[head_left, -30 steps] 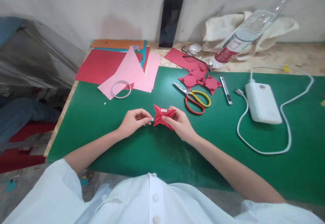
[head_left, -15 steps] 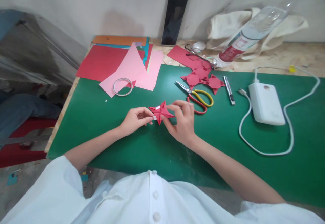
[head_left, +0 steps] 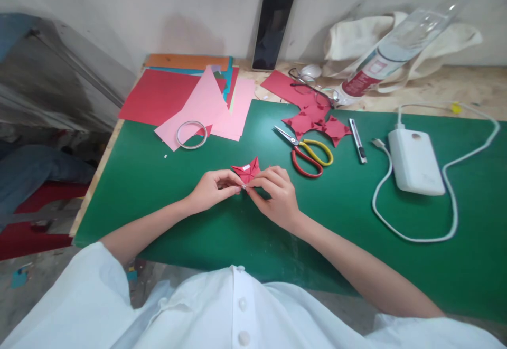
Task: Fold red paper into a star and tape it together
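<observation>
A folded red paper star [head_left: 249, 173] lies on the green mat just beyond my fingers, with a small white strip stuck on one arm. Its right and lower points are covered by my hands. My left hand [head_left: 216, 189] pinches a tiny white piece of tape [head_left: 244, 186] at its fingertips. Against that same piece, my right hand [head_left: 275, 196] closes thumb and forefinger, so the fingertips of both hands meet at the star's near edge. Scissors [head_left: 307, 153] with one red and one yellow handle lie to the right, beyond my right hand.
A tape roll [head_left: 178, 137] rests on pink paper [head_left: 198, 106] at left. More red stars [head_left: 299, 123], a utility knife [head_left: 357, 140], and glasses [head_left: 304, 81] lie beyond the scissors. A white power bank [head_left: 416, 161] with a cable is right. A phone [head_left: 273, 29] and bottle [head_left: 390, 53] stand behind.
My right hand has left the star's right side and moved left and nearer, bringing its fingertips to the white tape piece at my left hand. The star has hardly moved.
</observation>
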Motion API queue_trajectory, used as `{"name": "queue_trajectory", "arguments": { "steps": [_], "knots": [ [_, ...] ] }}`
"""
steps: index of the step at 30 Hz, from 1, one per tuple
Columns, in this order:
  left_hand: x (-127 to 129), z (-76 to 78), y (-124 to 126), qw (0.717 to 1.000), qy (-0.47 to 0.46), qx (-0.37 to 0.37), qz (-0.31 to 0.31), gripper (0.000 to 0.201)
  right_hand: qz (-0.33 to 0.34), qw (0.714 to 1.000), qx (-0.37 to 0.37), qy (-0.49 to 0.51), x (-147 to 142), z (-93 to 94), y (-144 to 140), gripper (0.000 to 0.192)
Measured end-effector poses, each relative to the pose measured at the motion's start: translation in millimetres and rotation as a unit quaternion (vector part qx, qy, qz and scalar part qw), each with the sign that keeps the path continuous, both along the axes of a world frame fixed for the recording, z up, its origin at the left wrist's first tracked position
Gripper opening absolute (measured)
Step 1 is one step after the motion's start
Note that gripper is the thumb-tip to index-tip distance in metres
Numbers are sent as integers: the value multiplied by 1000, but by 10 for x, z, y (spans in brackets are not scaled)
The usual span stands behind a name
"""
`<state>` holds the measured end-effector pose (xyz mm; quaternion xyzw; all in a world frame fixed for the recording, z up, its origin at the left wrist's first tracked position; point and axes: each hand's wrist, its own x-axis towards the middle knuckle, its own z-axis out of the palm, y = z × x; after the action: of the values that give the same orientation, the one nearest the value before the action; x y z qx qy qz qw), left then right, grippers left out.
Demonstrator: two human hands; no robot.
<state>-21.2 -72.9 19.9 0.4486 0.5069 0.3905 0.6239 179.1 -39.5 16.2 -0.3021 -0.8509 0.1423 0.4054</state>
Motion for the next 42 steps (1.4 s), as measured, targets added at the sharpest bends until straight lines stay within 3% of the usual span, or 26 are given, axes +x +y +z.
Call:
{"name": "queue_trajectory", "arguments": {
  "steps": [4, 8, 15, 19, 24, 34, 42],
  "knots": [
    [-4, 14, 22, 1000, -5, -6, 22, 21, 51, 999, -2, 3, 20, 3, 21, 9],
    [-78, 32, 63, 999, -5, -35, 37, 25, 39, 998, -41, 21, 53, -9, 89, 9],
    [-169, 129, 68, 992, -18, -117, -49, 34, -7, 980, -199, 7, 79, -54, 208, 12],
    [-139, 102, 78, 992, -21, -98, -81, 43, -13, 965, -261, 1, 71, -47, 203, 13],
    [-114, 39, 79, 992, 2, -72, -107, 40, -13, 951, -308, -9, 60, 6, 213, 16],
    [-98, 44, 68, 993, -11, -78, -89, 25, -19, 942, -328, -70, -22, 29, 207, 17],
    [-94, 43, 74, 993, -21, -78, -90, 27, -36, 942, -324, -80, -50, 2, 172, 20]
  ]
}}
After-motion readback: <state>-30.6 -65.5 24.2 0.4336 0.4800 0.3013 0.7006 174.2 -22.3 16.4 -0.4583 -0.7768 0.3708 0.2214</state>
